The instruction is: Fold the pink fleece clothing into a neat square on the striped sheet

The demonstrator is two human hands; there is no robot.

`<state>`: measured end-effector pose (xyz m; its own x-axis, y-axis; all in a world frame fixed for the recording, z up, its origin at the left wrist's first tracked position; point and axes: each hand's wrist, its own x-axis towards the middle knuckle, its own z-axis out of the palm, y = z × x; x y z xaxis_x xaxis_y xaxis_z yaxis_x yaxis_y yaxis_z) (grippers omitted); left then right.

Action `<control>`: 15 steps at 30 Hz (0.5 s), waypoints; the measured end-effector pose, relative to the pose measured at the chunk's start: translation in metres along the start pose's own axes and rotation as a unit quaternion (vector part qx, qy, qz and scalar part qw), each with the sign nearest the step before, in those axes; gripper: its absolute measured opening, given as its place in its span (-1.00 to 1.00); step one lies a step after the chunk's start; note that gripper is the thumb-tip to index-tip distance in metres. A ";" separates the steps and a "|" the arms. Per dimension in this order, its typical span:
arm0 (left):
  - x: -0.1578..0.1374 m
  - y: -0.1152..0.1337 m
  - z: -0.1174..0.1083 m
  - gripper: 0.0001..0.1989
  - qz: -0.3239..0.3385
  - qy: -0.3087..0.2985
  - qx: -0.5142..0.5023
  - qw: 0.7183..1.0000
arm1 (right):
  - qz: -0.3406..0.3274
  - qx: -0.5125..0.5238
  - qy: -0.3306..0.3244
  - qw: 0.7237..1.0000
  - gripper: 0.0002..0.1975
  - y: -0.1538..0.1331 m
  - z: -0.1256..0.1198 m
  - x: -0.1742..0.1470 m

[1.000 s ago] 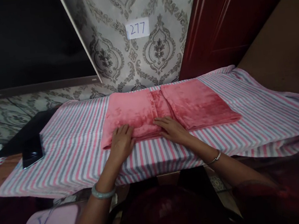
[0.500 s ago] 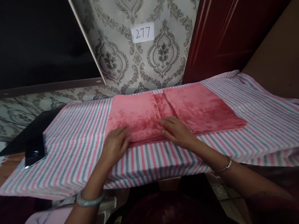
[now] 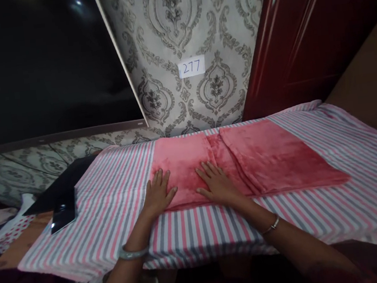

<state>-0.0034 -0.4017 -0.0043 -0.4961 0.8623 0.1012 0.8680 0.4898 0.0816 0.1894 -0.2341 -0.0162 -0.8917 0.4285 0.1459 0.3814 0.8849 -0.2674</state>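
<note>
A folded pink plush cloth (image 3: 279, 158) lies across the striped sheet (image 3: 192, 232). Its left and right parts are folded inward, with a narrow strip of the lower layer showing between their edges. My left hand (image 3: 157, 194) rests palm down at the cloth's left edge, fingers spread. Flat on the left folded part, near its inner edge, lies my right hand (image 3: 218, 184), its fingers also apart. Neither hand holds anything. Whether the cloth is a blanket or a garment cannot be made out.
A phone (image 3: 63, 210) lies at the sheet's left side, beside a dark flat panel (image 3: 59, 183). A large black screen (image 3: 41, 72) stands at the back left. Behind the sheet, a paper marked 277 (image 3: 192, 66) is on the patterned wall. A dark red door (image 3: 288, 57) stands at the right.
My hands have gone from curled fingers near the cloth's front edge to lying flat and spread farther onto it. The camera's view has tilted upward, so everything sits lower.
</note>
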 end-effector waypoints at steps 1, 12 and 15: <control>0.000 -0.001 0.001 -0.34 0.002 0.001 -0.003 1.000 | 0.000 0.000 0.003 1.000 -0.22 0.001 0.002 0.000; 0.001 -0.005 0.001 -0.35 -0.003 0.016 -0.013 1.000 | 0.000 0.013 0.006 1.000 -0.35 -0.011 -0.033 0.030; 0.002 -0.005 0.000 -0.36 -0.003 0.021 -0.003 1.000 | 0.019 0.018 0.048 0.998 -0.36 -0.018 -0.050 0.065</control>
<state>-0.0088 -0.4028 -0.0046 -0.5014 0.8535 0.1423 0.8652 0.4936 0.0881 0.1368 -0.2129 0.0457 -0.8484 0.4787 0.2259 0.4037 0.8612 -0.3090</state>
